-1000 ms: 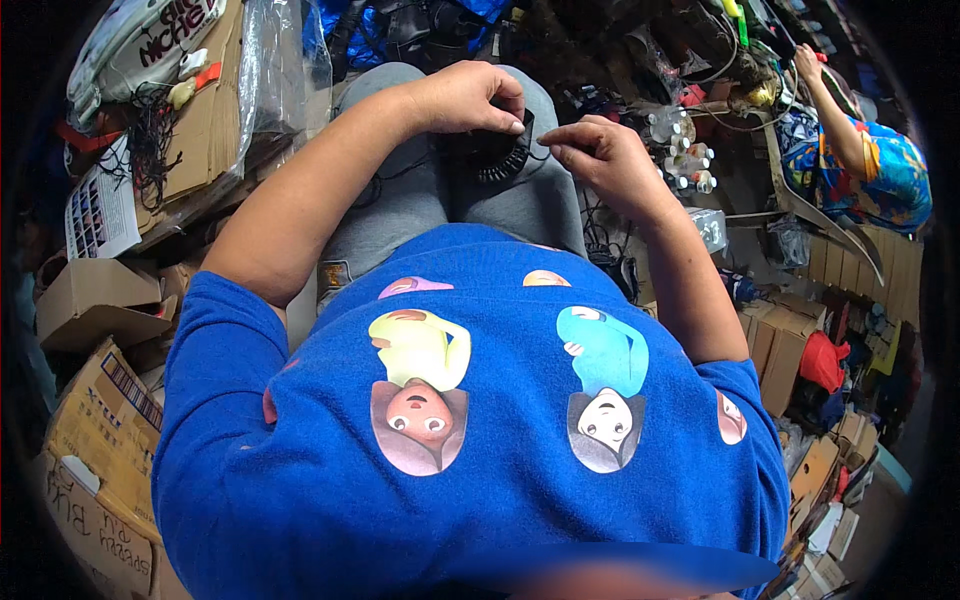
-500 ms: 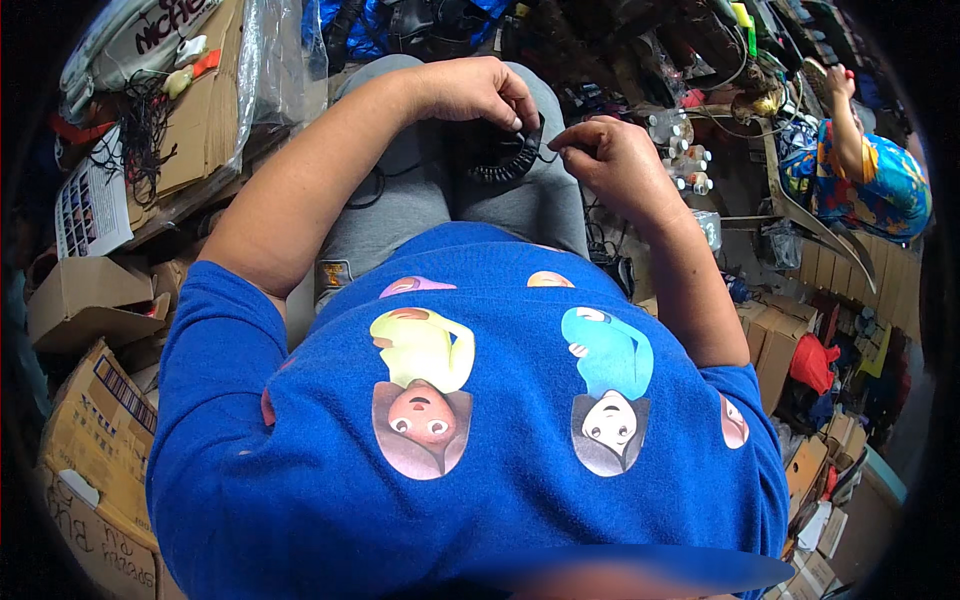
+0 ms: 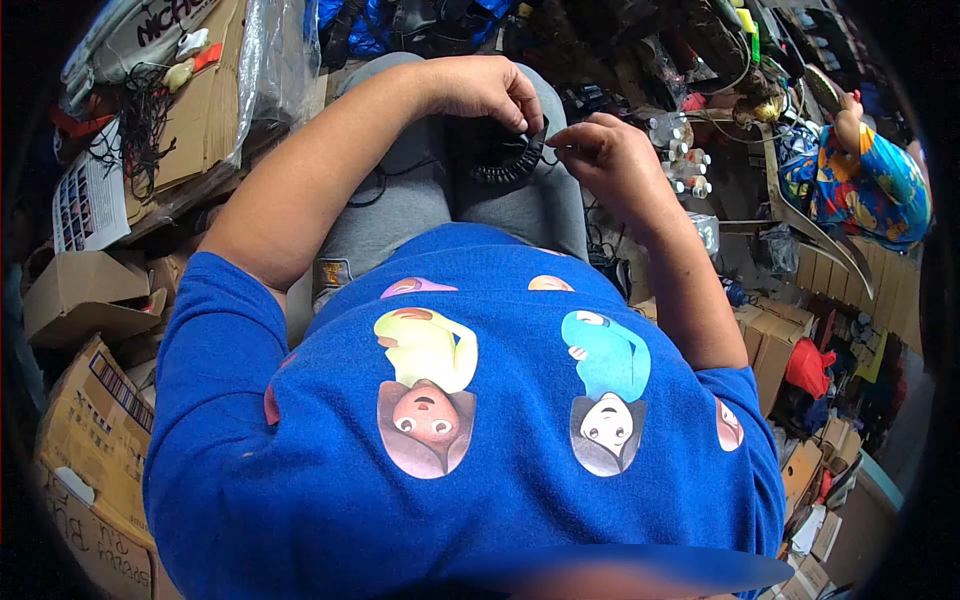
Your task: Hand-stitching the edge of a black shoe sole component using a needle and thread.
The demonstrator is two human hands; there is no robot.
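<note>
Head view, left to right. Far left: flattened cardboard boxes (image 3: 95,300) stacked by the person's left side, a printed sheet (image 3: 85,205) with rows of small pictures lying on one, and a tangle of thin black wire (image 3: 140,120) above it. A clear plastic bag (image 3: 270,60) sits over the cardboard near the left knee.

Centre: person seated, grey trousers (image 3: 400,215), blue shirt (image 3: 470,430) with cartoon figures filling the lower frame. Left hand (image 3: 485,90) rests on top of a round black ribbed part (image 3: 505,160) lying on the lap between the thighs; fingers curled down over its upper edge, gripping it. Right hand (image 3: 605,150) is just beside the part's right edge, thumb and forefinger pinched narrow together at the part's rim; whatever is pinched is too small to make out.

Right of the lap: small white-capped bottles (image 3: 680,160) clustered on the floor, near the right wrist. Far right: another person (image 3: 870,185) in a bright patterned top, well apart. Lower right: more cardboard cartons (image 3: 775,340) and a red bag (image 3: 808,365).
</note>
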